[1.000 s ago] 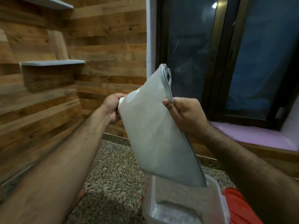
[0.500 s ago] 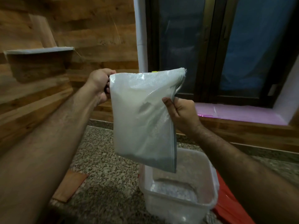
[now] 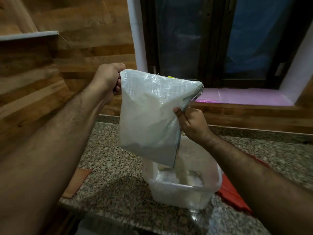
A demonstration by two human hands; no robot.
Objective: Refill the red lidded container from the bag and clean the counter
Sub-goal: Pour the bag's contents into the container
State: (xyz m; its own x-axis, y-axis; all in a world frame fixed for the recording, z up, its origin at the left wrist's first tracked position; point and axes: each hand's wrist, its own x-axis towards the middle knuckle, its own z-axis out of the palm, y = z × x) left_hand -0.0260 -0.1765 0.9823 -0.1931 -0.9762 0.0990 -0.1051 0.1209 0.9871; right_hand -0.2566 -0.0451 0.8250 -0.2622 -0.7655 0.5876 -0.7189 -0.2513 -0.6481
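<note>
A translucent white zip bag (image 3: 150, 114) hangs tilted over a clear plastic container (image 3: 184, 190) on the granite counter (image 3: 111, 180). My left hand (image 3: 108, 78) grips the bag's upper left corner. My right hand (image 3: 191, 122) pinches its zip edge on the right side. The bag's lowest corner points into the container, and a pale stream of white contents falls from it into the tub. The red lid (image 3: 233, 194) lies on the counter just right of the container, partly hidden by my right forearm.
A brown rectangular piece (image 3: 77, 182) lies flat on the counter to the left of the container. Wood-panelled wall with a shelf (image 3: 28, 35) stands at the left. A dark window with a pink sill (image 3: 245, 97) runs behind the counter. The counter's front edge is near the bottom.
The bag has dropped lower and tipped further, and contents now pour from its lower corner into the container. My view has tilted down, showing more counter.
</note>
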